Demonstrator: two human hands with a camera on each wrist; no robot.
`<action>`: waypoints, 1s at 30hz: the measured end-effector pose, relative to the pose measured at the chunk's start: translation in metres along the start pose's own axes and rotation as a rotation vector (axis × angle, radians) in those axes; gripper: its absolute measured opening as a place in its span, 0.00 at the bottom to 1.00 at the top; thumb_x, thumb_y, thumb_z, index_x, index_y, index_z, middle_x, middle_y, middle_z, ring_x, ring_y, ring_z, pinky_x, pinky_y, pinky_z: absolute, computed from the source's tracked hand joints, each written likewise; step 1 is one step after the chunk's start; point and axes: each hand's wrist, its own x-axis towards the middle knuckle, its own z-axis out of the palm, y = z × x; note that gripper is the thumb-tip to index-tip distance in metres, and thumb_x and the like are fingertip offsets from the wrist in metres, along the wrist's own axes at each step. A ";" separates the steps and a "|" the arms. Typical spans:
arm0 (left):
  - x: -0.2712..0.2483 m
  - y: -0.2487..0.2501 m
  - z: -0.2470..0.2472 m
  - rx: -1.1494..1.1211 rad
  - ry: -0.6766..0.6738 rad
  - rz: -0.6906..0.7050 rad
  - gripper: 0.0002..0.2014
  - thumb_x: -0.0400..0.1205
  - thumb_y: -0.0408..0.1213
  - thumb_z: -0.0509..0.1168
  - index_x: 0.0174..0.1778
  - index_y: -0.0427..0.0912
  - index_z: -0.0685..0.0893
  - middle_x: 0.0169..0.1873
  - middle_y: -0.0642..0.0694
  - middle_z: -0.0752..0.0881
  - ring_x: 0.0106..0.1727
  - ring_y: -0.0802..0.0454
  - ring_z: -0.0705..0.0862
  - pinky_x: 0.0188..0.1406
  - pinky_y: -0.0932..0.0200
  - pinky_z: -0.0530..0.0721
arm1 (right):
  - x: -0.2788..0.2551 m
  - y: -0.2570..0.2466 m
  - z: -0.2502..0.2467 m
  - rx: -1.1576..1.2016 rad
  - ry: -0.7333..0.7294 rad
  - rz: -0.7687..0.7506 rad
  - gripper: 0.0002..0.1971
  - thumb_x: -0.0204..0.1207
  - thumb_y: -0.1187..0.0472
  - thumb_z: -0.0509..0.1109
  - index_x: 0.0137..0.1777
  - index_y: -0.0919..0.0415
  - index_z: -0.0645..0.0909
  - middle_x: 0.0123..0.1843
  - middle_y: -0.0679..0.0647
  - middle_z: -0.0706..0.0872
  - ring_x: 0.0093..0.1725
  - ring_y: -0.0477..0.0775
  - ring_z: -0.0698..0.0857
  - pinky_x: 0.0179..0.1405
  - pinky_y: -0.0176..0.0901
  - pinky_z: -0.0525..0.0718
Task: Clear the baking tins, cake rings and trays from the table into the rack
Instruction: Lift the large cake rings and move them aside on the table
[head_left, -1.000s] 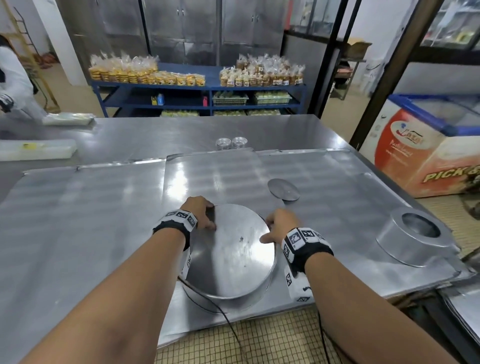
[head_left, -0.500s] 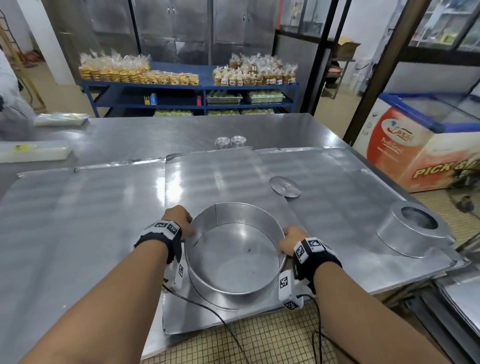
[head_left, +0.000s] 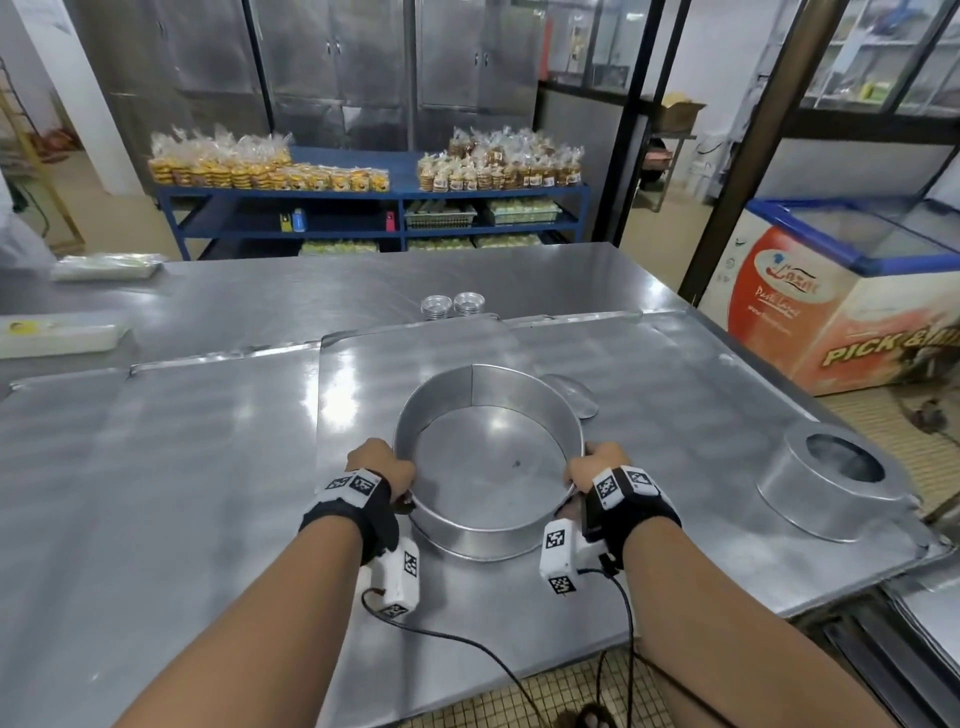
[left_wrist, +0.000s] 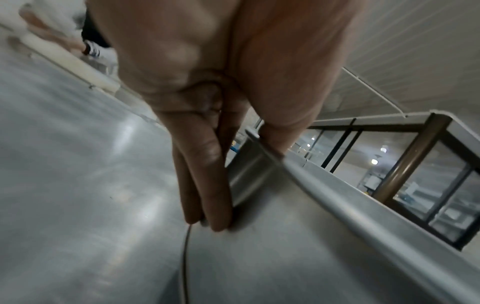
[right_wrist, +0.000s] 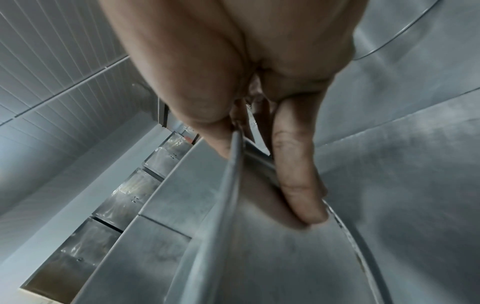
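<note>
The round cake tin (head_left: 488, 457) sits open side up at lower centre of the frame on the tabletop (head_left: 156, 467); left hand (head_left: 382, 465) and right hand (head_left: 597, 462) each pinch its rim, thumb inside; a smaller tin (head_left: 826, 483) stands at right.

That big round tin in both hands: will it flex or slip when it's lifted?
The tin looks like thin sheet metal with a wall seam, so probably light and a little springy if squeezed. Its smooth, shiny wall may slip; left hand and right hand pinch the rim, thumb inside and fingers outside, which should hold it. Open-top and wide, it's unlikely to tip.
</note>
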 end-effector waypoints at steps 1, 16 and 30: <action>0.001 0.005 0.006 0.002 -0.005 -0.005 0.06 0.72 0.29 0.68 0.42 0.30 0.84 0.39 0.35 0.89 0.34 0.37 0.91 0.31 0.50 0.92 | 0.006 -0.001 -0.002 0.027 0.015 0.004 0.08 0.64 0.67 0.69 0.41 0.58 0.87 0.36 0.57 0.89 0.39 0.61 0.87 0.43 0.44 0.83; 0.110 0.177 0.135 -0.206 0.024 -0.004 0.10 0.68 0.32 0.77 0.42 0.31 0.88 0.37 0.38 0.91 0.39 0.44 0.91 0.24 0.62 0.86 | 0.188 -0.020 -0.096 0.487 0.188 -0.006 0.11 0.62 0.68 0.74 0.41 0.52 0.88 0.41 0.53 0.92 0.39 0.60 0.90 0.40 0.50 0.91; 0.278 0.407 0.296 -0.173 0.035 0.136 0.22 0.81 0.56 0.69 0.67 0.49 0.83 0.57 0.43 0.89 0.62 0.44 0.85 0.65 0.60 0.79 | 0.482 -0.022 -0.229 0.605 0.147 -0.053 0.08 0.59 0.69 0.76 0.34 0.56 0.90 0.34 0.62 0.91 0.34 0.61 0.90 0.38 0.57 0.92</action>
